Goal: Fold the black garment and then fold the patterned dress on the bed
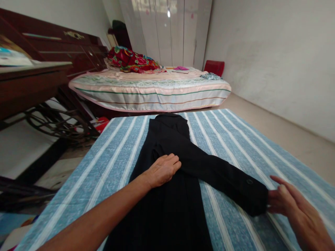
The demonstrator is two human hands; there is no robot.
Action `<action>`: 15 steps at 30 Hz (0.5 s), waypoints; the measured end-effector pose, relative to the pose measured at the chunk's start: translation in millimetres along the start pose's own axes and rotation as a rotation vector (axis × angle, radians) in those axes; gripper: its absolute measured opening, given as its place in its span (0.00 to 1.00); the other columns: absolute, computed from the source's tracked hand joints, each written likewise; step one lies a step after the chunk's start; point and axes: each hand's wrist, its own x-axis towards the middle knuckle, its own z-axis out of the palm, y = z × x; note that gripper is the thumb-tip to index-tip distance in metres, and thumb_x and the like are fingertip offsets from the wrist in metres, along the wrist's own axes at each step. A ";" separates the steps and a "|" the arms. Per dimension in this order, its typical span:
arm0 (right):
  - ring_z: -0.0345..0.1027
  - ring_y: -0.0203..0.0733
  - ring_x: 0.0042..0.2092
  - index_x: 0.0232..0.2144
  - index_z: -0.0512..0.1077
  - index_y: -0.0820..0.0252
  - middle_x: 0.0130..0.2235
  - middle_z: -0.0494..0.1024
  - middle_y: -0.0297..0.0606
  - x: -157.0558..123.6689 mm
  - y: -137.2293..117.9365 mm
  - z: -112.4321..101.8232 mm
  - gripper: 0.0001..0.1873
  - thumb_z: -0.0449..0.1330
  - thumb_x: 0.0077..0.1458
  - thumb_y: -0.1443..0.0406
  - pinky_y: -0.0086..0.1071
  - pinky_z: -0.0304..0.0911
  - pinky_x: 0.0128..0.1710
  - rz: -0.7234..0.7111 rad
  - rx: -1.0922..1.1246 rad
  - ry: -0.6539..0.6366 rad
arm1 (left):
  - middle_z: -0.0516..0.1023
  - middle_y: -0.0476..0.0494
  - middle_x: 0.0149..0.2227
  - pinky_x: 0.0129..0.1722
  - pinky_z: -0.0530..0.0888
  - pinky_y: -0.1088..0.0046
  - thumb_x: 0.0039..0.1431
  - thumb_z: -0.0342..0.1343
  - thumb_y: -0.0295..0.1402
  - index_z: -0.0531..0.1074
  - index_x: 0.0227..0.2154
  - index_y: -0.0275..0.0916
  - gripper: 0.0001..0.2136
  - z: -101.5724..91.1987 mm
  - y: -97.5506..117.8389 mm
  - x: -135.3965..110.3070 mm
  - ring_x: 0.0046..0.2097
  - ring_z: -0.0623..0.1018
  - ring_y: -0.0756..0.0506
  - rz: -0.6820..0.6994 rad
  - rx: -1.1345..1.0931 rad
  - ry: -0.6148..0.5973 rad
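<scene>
While a pale wardrobe (167, 38) fills the far end of the room, a bed (157, 99) stands in front of it, a red flowered quilt (133, 61) heaped on its left part. Nearer to me, a blue-and-white striped cover (104, 157) is spread out, and the black coat (170, 216) lies lengthwise on it, collar (171, 118) at the far end, the lower part running toward the person and out of sight. One sleeve (217, 167) slants off the body of the coat to the right, crossing the stripes. The person's left hand (163, 169) rests on the coat near the top of that sleeve, so the cloth lies directly beneath it, with collar beyond and body on the near side. Its fingers are curled down onto the fabric; whether they pinch a fold, I cannot tell. The right hand (290, 198) is at the sleeve's other end, with the cuff (256, 204) just to the left of its palm. Its forefinger points outward while the lower fingers touch the cuff's edge, and I cannot tell how firmly they have it. A small round button (250, 181) sits just above the cuff.
</scene>
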 end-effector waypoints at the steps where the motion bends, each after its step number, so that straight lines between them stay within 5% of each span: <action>1: 0.73 0.47 0.31 0.55 0.61 0.58 0.30 0.77 0.39 -4.9 -2.0 4.2 0.40 0.56 0.46 0.42 0.39 0.70 0.32 0.028 0.056 -0.043 | 0.68 0.44 0.36 0.39 0.66 0.70 0.57 0.47 0.23 0.67 0.35 0.39 0.06 0.4 0.1 0.1 0.38 0.67 0.45 -0.002 -0.003 0.001; 4: 0.71 0.42 0.30 0.54 0.60 0.56 0.27 0.74 0.33 -10.7 -7.8 12.7 0.42 0.66 0.38 0.49 0.31 0.68 0.29 0.103 0.240 -0.147 | 0.69 0.44 0.36 0.39 0.67 0.69 0.56 0.48 0.22 0.67 0.36 0.39 0.08 0.3 0.2 0.5 0.38 0.67 0.45 -0.004 -0.009 0.001; 8: 0.64 0.36 0.23 0.50 0.63 0.55 0.22 0.69 0.28 -6.3 -15.3 10.3 0.40 0.70 0.33 0.54 0.26 0.61 0.20 0.160 0.451 -0.057 | 0.69 0.44 0.36 0.39 0.66 0.69 0.55 0.49 0.21 0.67 0.35 0.39 0.08 -2.4 -0.5 1.1 0.38 0.68 0.45 -0.009 -0.036 -0.016; 15: 0.66 0.39 0.24 0.50 0.61 0.55 0.31 0.76 0.34 -6.0 2.2 13.2 0.41 0.70 0.32 0.54 0.28 0.60 0.17 0.287 0.338 -0.244 | 0.69 0.45 0.37 0.38 0.66 0.69 0.53 0.50 0.21 0.67 0.34 0.40 0.08 2.1 -1.8 1.7 0.39 0.68 0.44 0.005 -0.010 -0.026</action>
